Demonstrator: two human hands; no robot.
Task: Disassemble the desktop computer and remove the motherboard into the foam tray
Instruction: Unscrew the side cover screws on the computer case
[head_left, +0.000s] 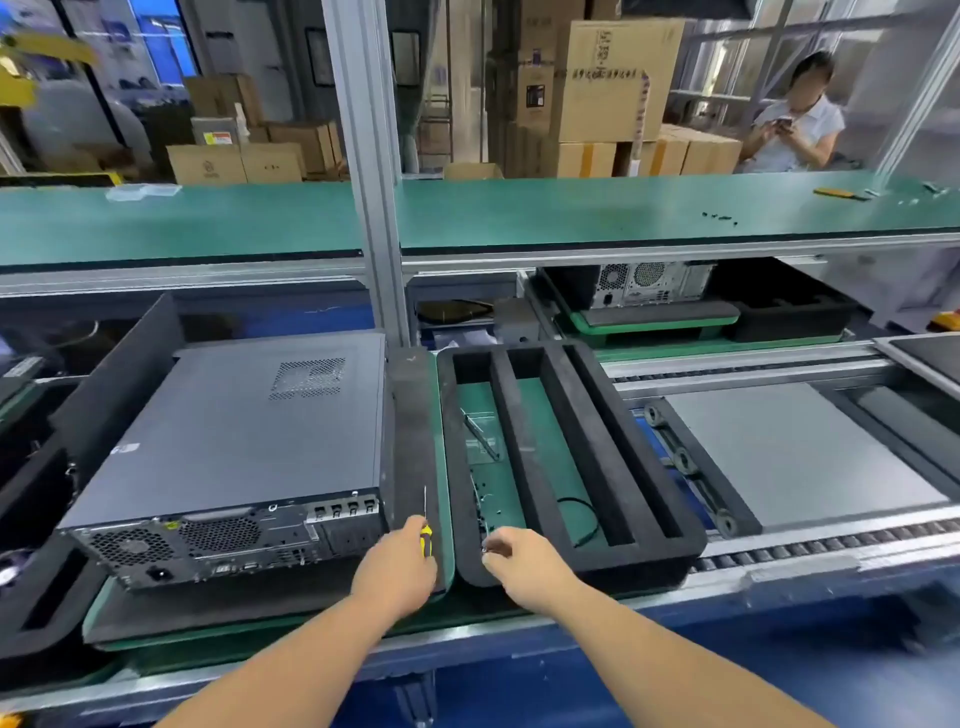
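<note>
The computer (228, 457) lies on its side on a green pallet (130, 631), filling most of it, with its rear panel of ports and fan grilles facing the near edge; its side cover is still on, so the motherboard inside cannot be seen and the job looks barely started. The left hand (397, 566) is curled round a yellow-and-black screwdriver (425, 530), whose thin shaft points up and away, just beside the computer's rear right corner. The right hand (511, 558) hovers over the near left corner of the foam tray (644, 551), its thumb and fingertips pinched on something small and pale, probably a screw, though it is too small to tell. The tray sits on the next pallet to the right, and its left slot already holds small dark bits, a loop of black cable (579, 519) and a clear plastic piece (480, 439). The main risk, as I judge it, is the tiny part: let go above the foam rim rather than over the slot, it could bounce off and drop into the conveyor rollers (831, 540) along the near edge, where it would be hard to find. The screwdriver tip is also free and close to the case, so a careless turn of the wrist could scratch the panel or jab the other hand. Later, loose parts lying in the tray could press against the board if it is laid on them.
</note>
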